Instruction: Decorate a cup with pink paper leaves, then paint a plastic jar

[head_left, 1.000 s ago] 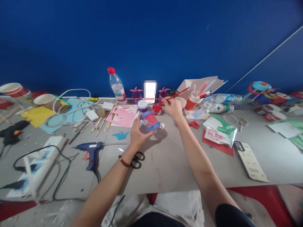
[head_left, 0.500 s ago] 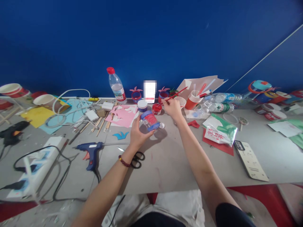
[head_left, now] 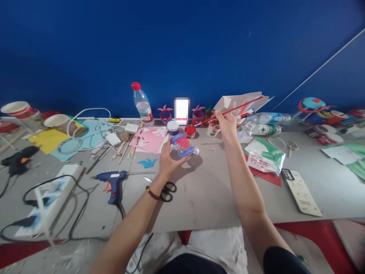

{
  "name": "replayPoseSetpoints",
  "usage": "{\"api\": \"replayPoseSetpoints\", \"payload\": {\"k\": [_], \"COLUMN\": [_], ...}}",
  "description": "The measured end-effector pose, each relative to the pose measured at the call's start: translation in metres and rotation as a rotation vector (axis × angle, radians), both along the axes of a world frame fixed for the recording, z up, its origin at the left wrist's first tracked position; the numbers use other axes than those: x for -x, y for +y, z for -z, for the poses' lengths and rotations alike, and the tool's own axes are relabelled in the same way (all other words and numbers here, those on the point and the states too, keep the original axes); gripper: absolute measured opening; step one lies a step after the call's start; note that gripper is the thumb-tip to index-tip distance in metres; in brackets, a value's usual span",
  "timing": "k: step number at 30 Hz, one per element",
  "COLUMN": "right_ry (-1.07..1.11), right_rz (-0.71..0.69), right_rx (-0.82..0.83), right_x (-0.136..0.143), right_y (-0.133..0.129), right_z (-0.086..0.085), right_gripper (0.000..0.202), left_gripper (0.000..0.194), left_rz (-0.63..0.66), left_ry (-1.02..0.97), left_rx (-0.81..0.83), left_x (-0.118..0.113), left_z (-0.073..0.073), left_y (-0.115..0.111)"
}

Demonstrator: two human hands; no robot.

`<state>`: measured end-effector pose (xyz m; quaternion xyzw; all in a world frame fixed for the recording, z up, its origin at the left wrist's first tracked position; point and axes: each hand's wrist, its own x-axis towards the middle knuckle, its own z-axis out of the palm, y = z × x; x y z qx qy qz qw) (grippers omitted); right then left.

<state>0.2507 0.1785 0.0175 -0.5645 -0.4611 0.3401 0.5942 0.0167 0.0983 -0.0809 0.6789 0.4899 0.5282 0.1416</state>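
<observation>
My left hand (head_left: 169, 159) grips a cut piece of clear plastic bottle (head_left: 182, 144), tilted above the table, with blue bands at both ends and red paint between them. A long red paintbrush (head_left: 242, 106) is pinched in my right hand (head_left: 224, 123). Its tip lies near the rim of a small open jar of red paint (head_left: 190, 131); I cannot tell whether it touches. A white-lidded blue paint jar (head_left: 172, 128) stands left of the red one. Just behind the brush hand is a pale cup (head_left: 212, 131), partly hidden. A white cap (head_left: 196, 151) sits beside the bottle piece.
Black-handled scissors (head_left: 168, 191) lie under my left wrist. A blue glue gun (head_left: 112, 180) and a power strip (head_left: 54, 201) with cords are to the left. An upright bottle (head_left: 143, 106) stands at the back; a phone (head_left: 302, 192) lies at right.
My right hand has moved right, drawing the brush back from inside the red paint jar toward its rim. My left hand still holds the bottle piece in nearly the same place.
</observation>
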Motion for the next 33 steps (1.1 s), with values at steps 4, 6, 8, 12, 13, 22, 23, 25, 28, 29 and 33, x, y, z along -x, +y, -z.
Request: {"api": "replayPoseSetpoints", "payload": {"k": [4,6,8,12,13,22,23,25,28,29,33], "right_ry": [0.075,0.111,0.144,0.189,0.188,0.013,0.003,-0.013,-0.054,-0.072,-0.116], "right_rz": [-0.141,-0.202,-0.262,-0.353,-0.363,-0.461,-0.457,-0.460,-0.482,-0.483,-0.472], "right_rx": [-0.007,-0.005,0.019,0.047,0.041,-0.048,-0.059,-0.078,-0.087,-0.084,-0.073], "right_x": [0.002,0.004,0.006,0.005,0.005,0.006,0.006,0.007,0.008,0.008,0.010], "right_y": [-0.012,-0.021,-0.030,-0.047,-0.051,-0.070,-0.070,-0.071,-0.073,-0.073,-0.075], "right_z": [-0.009,-0.013,-0.017,-0.018,-0.017,-0.013,-0.013,-0.013,-0.014,-0.015,-0.016], "right_gripper": [0.035,0.033,0.033,0.037,0.039,0.043,0.042,0.040,0.041,0.042,0.042], "left_gripper": [0.083,0.081,0.080,0.078,0.078,0.082,0.083,0.083,0.081,0.080,0.079], "left_rz": [0.007,0.007,0.001,0.030,0.035,0.091,0.096,0.093,0.076,0.073,0.063], "left_ry": [-0.007,-0.023,-0.041,-0.047,-0.048,-0.022,-0.013,0.000,-0.007,-0.015,-0.038], "left_rx": [0.018,0.009,-0.010,-0.033,-0.038,-0.108,-0.107,-0.102,-0.081,-0.072,-0.054], "left_x": [-0.001,-0.001,-0.002,-0.002,-0.002,0.001,0.001,0.002,0.002,0.001,0.000], "left_z": [-0.002,-0.001,0.001,0.003,0.002,-0.001,-0.001,-0.001,-0.003,-0.003,-0.006], "left_y": [-0.001,-0.001,-0.001,-0.001,-0.001,-0.001,-0.001,0.000,-0.001,-0.001,-0.002]}}
